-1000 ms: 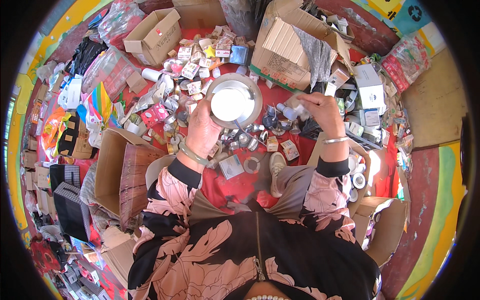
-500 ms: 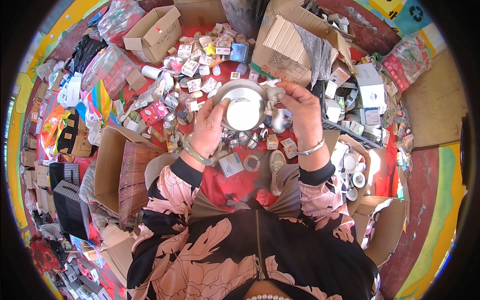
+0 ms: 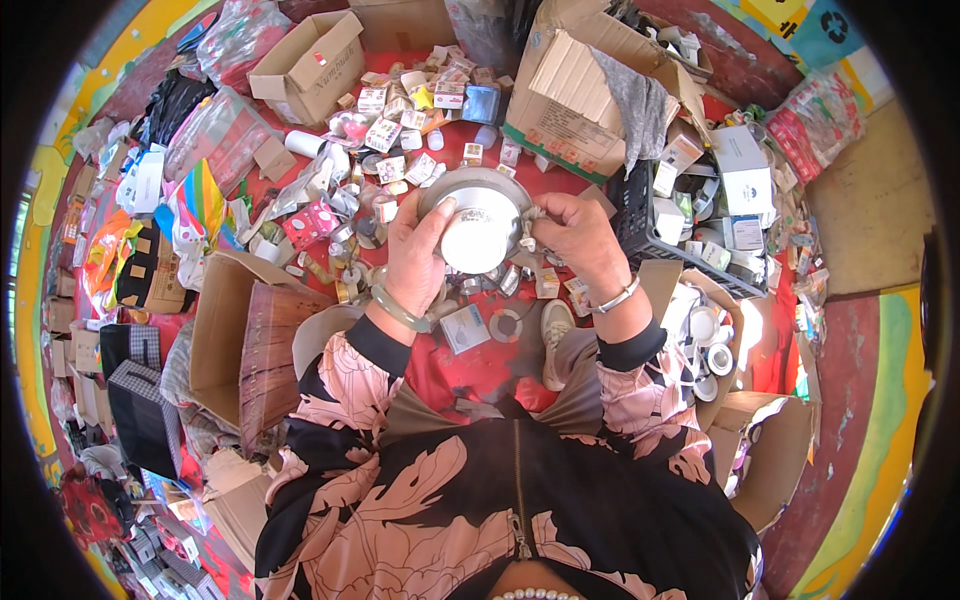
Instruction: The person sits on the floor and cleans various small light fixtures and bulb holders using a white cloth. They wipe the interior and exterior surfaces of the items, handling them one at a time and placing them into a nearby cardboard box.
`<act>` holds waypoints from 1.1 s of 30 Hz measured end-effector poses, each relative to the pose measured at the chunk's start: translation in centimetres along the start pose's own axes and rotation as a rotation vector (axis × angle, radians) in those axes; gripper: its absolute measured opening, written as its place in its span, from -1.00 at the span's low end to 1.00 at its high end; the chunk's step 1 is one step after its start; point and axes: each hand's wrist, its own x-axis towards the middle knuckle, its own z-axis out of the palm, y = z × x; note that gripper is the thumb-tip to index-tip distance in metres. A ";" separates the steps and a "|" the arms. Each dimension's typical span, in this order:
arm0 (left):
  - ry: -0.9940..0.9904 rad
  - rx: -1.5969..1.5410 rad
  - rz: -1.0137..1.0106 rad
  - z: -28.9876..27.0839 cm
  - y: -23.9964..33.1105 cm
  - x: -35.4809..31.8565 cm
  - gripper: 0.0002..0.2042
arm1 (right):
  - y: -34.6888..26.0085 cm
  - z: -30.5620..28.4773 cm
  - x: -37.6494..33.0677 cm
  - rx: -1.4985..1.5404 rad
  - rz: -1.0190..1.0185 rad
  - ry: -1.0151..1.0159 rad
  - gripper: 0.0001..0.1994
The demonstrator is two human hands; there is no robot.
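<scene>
My left hand [image 3: 414,250] grips a round, shiny metal bowl [image 3: 478,238] by its left side, the thumb lying over the bright metal. The bowl has a wide grey rim and is held above the floor in front of me. At its right edge my right hand [image 3: 582,240] pinches a crumpled, pale grey-white wad [image 3: 530,228], cloth or thin plastic, which touches the rim. Beneath the bowl lie several small metal tins, a small white box [image 3: 464,328] and a clear ring-shaped piece [image 3: 504,325].
Small printed boxes [image 3: 448,96] are heaped ahead. A black crate [image 3: 640,215] with boxes stands at the right, near a large cardboard carton [image 3: 565,110]. Another open carton [image 3: 215,335] is at my left. A carton of white-and-silver round things [image 3: 705,325] sits beside my right arm.
My right hand has come down with the wad to the bowl's right rim; before, the wad hung looser and higher. The bowl has tilted and its inner light has shifted.
</scene>
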 end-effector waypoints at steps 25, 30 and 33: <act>-0.138 -0.238 -0.174 1.2 -0.3 0.2 -0.46 | 2.3 3.1 0.9 0.533 -0.006 0.297 -0.81; -0.078 -0.123 -0.165 0.6 0.2 0.4 -0.46 | 1.6 3.2 0.4 0.178 -0.010 0.313 -0.77; -0.123 0.032 -0.034 0.7 0.2 0.6 -0.46 | 1.0 3.0 0.1 0.176 -0.074 0.365 -0.75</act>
